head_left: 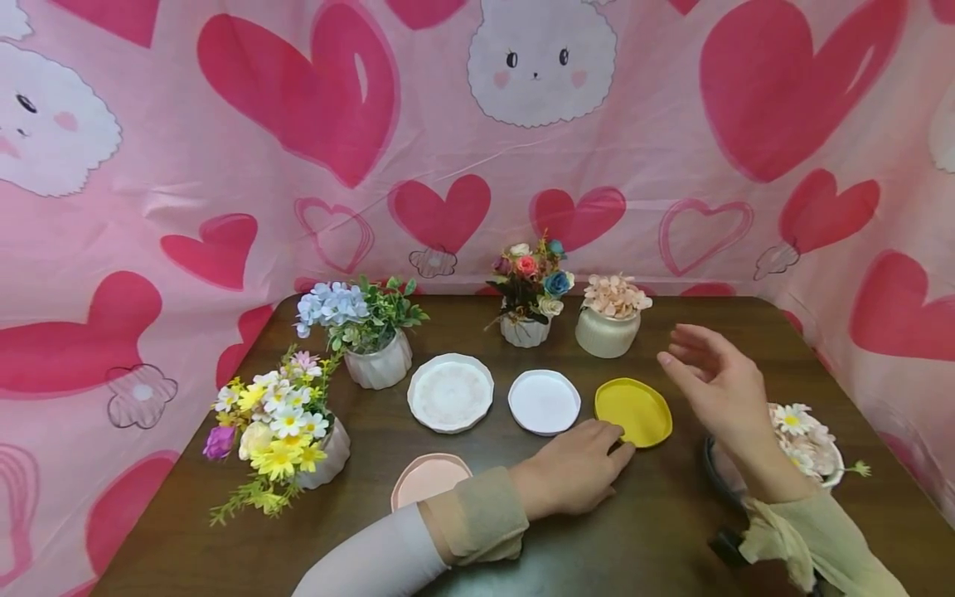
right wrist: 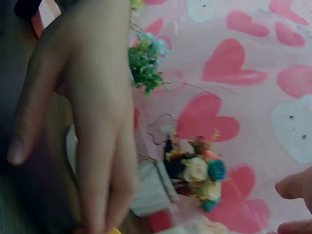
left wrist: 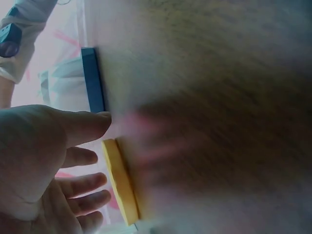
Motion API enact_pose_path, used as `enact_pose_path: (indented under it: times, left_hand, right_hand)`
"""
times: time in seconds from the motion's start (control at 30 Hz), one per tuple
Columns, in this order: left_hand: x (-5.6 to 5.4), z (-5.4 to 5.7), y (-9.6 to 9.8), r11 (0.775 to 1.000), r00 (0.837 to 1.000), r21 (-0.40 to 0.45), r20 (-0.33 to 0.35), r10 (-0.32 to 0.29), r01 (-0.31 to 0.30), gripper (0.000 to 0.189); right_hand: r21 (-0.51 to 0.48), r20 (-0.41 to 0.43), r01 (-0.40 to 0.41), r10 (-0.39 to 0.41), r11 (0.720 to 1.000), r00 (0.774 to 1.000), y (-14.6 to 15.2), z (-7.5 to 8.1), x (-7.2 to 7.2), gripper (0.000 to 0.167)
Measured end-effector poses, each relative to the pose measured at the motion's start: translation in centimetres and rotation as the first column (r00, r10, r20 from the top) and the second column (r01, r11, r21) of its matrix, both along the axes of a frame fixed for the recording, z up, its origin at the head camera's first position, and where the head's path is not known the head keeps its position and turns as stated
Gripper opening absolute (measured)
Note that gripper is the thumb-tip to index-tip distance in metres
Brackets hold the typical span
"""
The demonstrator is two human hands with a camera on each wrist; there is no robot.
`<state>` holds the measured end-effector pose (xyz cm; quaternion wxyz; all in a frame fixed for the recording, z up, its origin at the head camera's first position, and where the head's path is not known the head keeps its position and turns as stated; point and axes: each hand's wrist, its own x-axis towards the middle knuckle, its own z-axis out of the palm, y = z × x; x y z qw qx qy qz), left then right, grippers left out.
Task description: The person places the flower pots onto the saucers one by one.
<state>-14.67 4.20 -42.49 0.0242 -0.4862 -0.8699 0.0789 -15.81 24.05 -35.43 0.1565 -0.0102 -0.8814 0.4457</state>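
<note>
My left hand (head_left: 574, 468) reaches low over the table, its fingertips at the near-left edge of a shallow yellow dish (head_left: 634, 413). In the left wrist view the thumb (left wrist: 87, 126) stands apart from the loosely bent fingers, with the yellow dish (left wrist: 121, 183) just beyond them. My right hand (head_left: 719, 390) is raised right of the yellow dish, thumb and fingers spread, with nothing between them. The right wrist view shows the left hand (right wrist: 100, 97) large in the middle and parts of the right hand (right wrist: 295, 187) at the edge.
Left of the yellow dish lie a small white dish (head_left: 544, 403), a larger white dish (head_left: 451, 393) and a pink dish (head_left: 430, 477). Several potted flowers stand behind and left. A dark-rimmed dish (head_left: 719, 477) and daisy pot (head_left: 831, 464) sit partly behind the right forearm.
</note>
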Motion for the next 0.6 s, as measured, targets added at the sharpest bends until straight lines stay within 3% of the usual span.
enact_pose_path:
  times: [0.13, 0.33, 0.6]
  left_hand:
    - [-0.1, -0.2, 0.0, 1.000, 1.000, -0.027, -0.002, 0.013, -0.013, 0.062]
    - [-0.1, -0.3, -0.2, 0.999, 1.000, -0.046, 0.004, 0.012, -0.012, 0.062]
    - [0.0, 0.0, -0.7, 0.999, 0.999, -0.034, 0.028, 0.029, -0.028, 0.061]
  right_hand:
    - [-0.081, 0.079, -0.031, 0.037, 0.996, 0.996, -1.0, -1.3, -1.5, 0.060]
    - [-0.117, 0.210, 0.031, -0.005, 0.993, 0.978, -1.4, -2.9, -3.6, 0.071]
    - [-0.097, 0.254, 0.098, -0.070, 0.990, 0.965, -1.7, -4.5, -6.6, 0.077]
